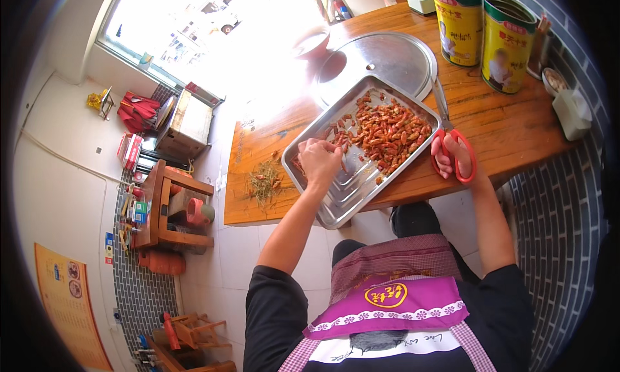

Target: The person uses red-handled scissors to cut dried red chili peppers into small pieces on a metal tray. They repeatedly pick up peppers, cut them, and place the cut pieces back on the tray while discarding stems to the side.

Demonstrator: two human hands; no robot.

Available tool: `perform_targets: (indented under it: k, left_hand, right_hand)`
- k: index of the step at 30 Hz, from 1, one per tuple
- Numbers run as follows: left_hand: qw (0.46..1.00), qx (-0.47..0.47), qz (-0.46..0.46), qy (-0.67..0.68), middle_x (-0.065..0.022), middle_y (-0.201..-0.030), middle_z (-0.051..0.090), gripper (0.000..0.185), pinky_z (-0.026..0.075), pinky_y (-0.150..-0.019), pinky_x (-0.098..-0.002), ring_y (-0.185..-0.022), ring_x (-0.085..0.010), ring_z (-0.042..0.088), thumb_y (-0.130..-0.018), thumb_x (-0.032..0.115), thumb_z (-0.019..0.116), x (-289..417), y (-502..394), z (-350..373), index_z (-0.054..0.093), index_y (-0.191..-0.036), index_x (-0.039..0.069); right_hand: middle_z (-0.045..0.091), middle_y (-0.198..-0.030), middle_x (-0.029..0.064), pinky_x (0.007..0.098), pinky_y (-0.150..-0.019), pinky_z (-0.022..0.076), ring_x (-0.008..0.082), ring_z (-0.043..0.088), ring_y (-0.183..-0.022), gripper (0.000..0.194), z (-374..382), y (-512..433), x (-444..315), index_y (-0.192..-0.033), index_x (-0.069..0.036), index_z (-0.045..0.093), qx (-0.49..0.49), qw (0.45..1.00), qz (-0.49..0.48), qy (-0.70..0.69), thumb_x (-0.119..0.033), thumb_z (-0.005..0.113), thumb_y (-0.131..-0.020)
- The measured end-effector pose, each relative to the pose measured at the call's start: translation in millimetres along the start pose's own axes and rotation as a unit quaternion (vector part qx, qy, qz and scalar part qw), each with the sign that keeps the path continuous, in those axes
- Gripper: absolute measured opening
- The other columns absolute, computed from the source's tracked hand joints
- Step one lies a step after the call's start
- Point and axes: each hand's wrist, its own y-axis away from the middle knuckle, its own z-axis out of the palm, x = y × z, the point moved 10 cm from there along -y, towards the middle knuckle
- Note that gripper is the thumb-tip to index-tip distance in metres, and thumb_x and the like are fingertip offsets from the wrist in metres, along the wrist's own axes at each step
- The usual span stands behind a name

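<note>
My right hand [453,156] grips the red handles of a pair of scissors [441,103] at the tray's right edge. Their metal blades point away from me, beside a round steel lid [387,64]. My left hand [319,161] is over the left part of a rectangular metal tray [346,202], fingers drawn together. Whether a chili is pinched in them is hidden. A heap of dried red chilies [395,132] fills the tray's far right part, and a few more lie close to my left hand. Dry stems [264,180] form a small pile on the wood left of the tray.
The wooden table [523,125] also bears two large yellow tins [506,47], a bowl [310,42] in the glare, a tissue box [571,113] and a small dish [554,79] by the brick wall. The tray's near corner overhangs the table edge.
</note>
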Motion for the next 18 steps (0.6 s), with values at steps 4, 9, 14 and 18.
perform_targets:
  k: [4, 9, 14, 18]
  left_hand:
    - [0.999, -0.007, -0.051, -0.018, -0.0117, -0.099, 0.066, 0.011, 0.04, -0.098, -0.0423, -0.11, -0.0313, 0.05, -0.071, 0.022, 0.078, -3.5, 12.2, 11.9, 0.077, -0.072, 0.011]
    - [0.995, -0.006, -0.074, -0.067, -0.0136, -0.103, 0.065, 0.015, 0.041, -0.098, -0.0423, -0.111, -0.0327, 0.049, -0.068, 0.025, 0.08, -2.5, 11.5, 14.5, 0.079, -0.076, 0.012]
    - [0.991, -0.026, -0.057, -0.119, -0.0121, -0.106, 0.064, 0.013, 0.038, -0.098, -0.0438, -0.111, -0.0327, 0.048, -0.073, 0.023, 0.077, 9.9, 9.6, 15.5, 0.076, -0.075, 0.01]
    - [0.987, -0.011, -0.003, -0.16, -0.0131, -0.102, 0.066, 0.012, 0.041, -0.097, -0.042, -0.11, -0.0333, 0.05, -0.07, 0.02, 0.075, 14.4, 4.7, 22.9, 0.076, -0.075, 0.009]
  right_hand:
    - [0.039, -0.061, -0.003, 0.0227, -0.047, 0.0387, 0.0068, 0.039, -0.049, 0.037, 3.1, 1.2, -4.1, -0.087, -0.005, 0.055, -0.012, 1.0, -0.014, 0.011, -0.04, 0.052, -0.098]
    - [0.039, -0.06, -0.0034, 0.0228, -0.047, 0.0385, 0.0067, 0.039, -0.05, 0.034, 2.6, 2.3, -1.4, -0.088, -0.005, 0.055, -0.026, 1.0, -0.009, 0.011, -0.037, 0.053, -0.098]
    - [0.039, -0.058, -0.0044, 0.0223, -0.046, 0.0382, 0.0057, 0.039, -0.048, 0.033, 0.1, 4.0, 2.1, -0.086, -0.005, 0.055, -0.018, 1.0, -0.008, 0.008, -0.037, 0.055, -0.097]
    - [0.039, -0.058, -0.0048, 0.022, -0.045, 0.0375, 0.0052, 0.039, -0.047, 0.033, 0.8, 5.4, -0.5, -0.084, -0.006, 0.055, -0.012, 1.0, -0.014, 0.014, -0.036, 0.057, -0.096]
